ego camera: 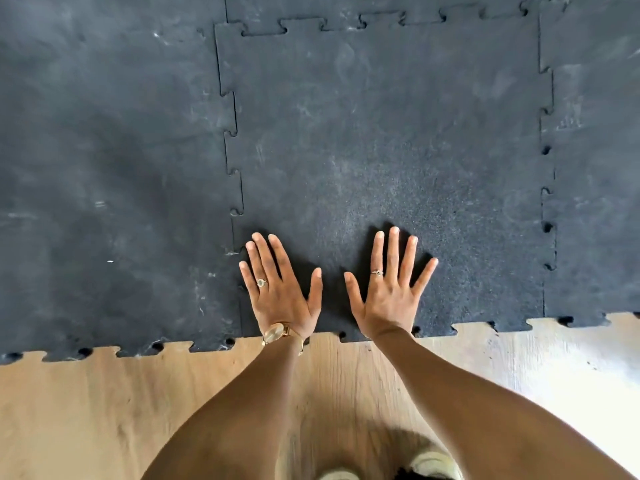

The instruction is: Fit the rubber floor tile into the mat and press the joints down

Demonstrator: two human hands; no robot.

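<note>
At the near edge of the rubber floor tile (381, 140), seated in the mat (104, 150), the left hand (282, 292) and right hand (389, 289) press flat, fingers spread, holding nothing, so unpressed right-side tabs may spring up.

tile (381, 140): dark rubber, matt, with a fine speckled grain and pale dusty smears
mat (110, 161): the same dark matt rubber on both sides of the tile, scuffed with whitish streaks
joints (232, 140): cut puzzle-tooth edges in the rubber, showing as thin black seams around the tile
floor (104, 403): light wood with visible grain, smooth, with a soft sheen, just below the tile's near edge
watch (275, 333): gold-toned metal, shiny, at the tile's near edge
rings (261, 283): shiny metal, over the tile
</note>
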